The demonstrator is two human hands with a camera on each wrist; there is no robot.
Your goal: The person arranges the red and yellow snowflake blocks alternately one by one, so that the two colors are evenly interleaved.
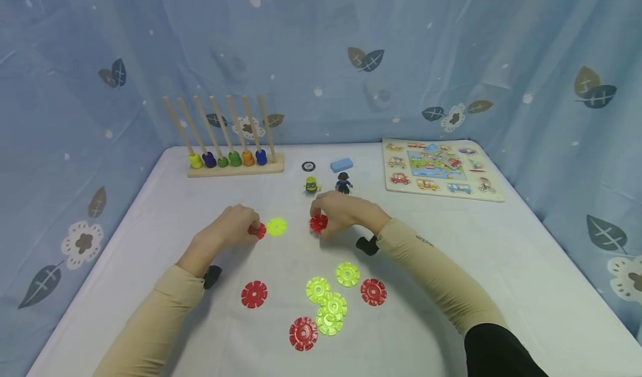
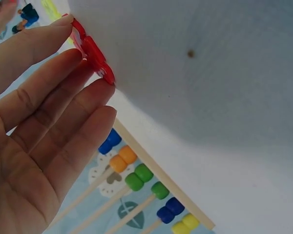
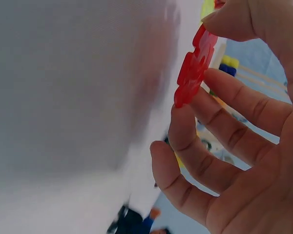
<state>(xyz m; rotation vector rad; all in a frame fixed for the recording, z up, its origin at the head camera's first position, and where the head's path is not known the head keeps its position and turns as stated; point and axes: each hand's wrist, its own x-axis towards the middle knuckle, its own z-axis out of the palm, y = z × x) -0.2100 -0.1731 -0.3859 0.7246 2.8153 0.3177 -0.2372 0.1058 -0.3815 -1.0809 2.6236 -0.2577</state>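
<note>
The person's left hand [image 1: 229, 227] pinches a red, flower-shaped plastic disc [image 1: 258, 231] between thumb and fingertips, low over the white tabletop [image 1: 421, 243]. The rim of this disc meets a yellow-green plastic disc of like shape [image 1: 276, 227]; whether their slots interlock cannot be told. The right hand [image 1: 342, 212] grips a second red notched disc [image 1: 319, 222] by its edges, thumb opposite the fingers, tilted and lifted above the surface. Nearer the person lie three loose red discs [image 1: 254, 294] and four yellow-green ones [image 1: 348, 274], three of the latter overlapping. Beyond the right hand stand a small figurine in black hat and blue top [image 1: 343, 183] and, to its left, a yellow goggled figure [image 1: 311, 184]; behind them lie a light-blue block [image 1: 341, 165] and a round black piece [image 1: 308, 166]. Back left: a wooden rack [image 1: 236, 169] of seven rods, six with coloured beads at the foot. Back right: a wooden picture-puzzle board [image 1: 413, 184] showing vehicles.
</note>
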